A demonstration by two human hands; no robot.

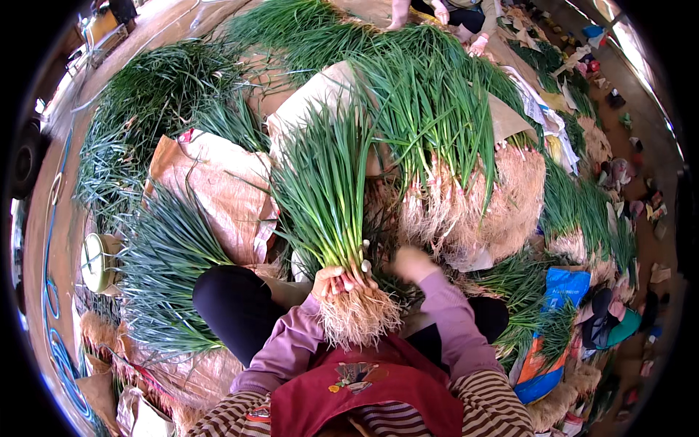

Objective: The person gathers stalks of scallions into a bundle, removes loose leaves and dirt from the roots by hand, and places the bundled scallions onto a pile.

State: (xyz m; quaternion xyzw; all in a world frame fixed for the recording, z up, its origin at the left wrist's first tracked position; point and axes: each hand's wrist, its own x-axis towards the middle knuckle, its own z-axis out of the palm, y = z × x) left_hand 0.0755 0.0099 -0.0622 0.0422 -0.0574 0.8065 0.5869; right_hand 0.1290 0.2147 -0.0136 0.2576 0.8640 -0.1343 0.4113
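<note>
In front of my lap, my left hand (332,282) is closed around the pale lower stems of a bunch of green onions (328,193). Its long green leaves fan away from me, and its tangled, straw-coloured roots hang toward my apron (364,393). Just right of the bunch is my right hand (412,264), smeared by motion, so its fingers cannot be made out. Beyond that hand lies a big heap of green onions (429,109), with its reddish stem bases and bushy roots turned toward me.
A woven sack (215,189) lies left of the bunch, by more piled green onions (164,262). At the far left stand a pale round container (100,262) and a coiled blue hose (62,357). A blue and orange bag (564,288) is on my right. Another person's hand (478,45) shows at the top.
</note>
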